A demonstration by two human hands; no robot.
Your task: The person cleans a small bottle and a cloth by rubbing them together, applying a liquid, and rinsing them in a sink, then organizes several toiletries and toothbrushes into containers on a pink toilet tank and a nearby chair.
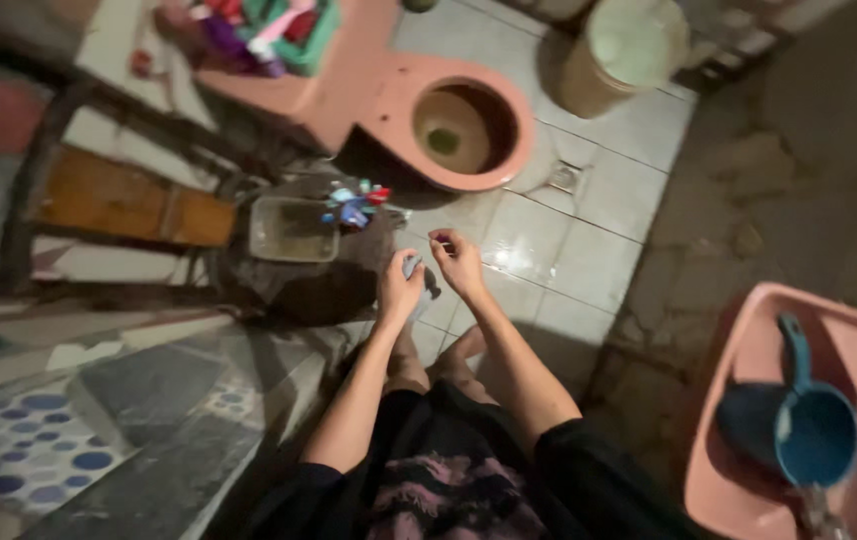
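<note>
Left hand [400,287] has its fingers curled around a small pale grey object [415,266], too blurred to make out what it is; the grip is closed on it, held above the tiled floor [589,262]. Right hand [459,262] sits just beside it, fingertips pinched together at something tiny near the thumb, though whether anything is in that grip I cannot tell. Both forearms reach out from dark sleeves, and bare feet show below the hands.

Just beyond the left hand stands a dark round barrel [299,290], and on its top rest a clear rectangular plastic tub [292,230] and a bundle of coloured clothes pegs [356,203] in red and blue. Farther out, a pink squat toilet bowl [479,125] is set on the floor, with a pale round bucket [621,55] near it. Off to the right, well apart, a pink plastic basin [749,350] holds a blue plastic scoop with a handle [809,425].
</note>
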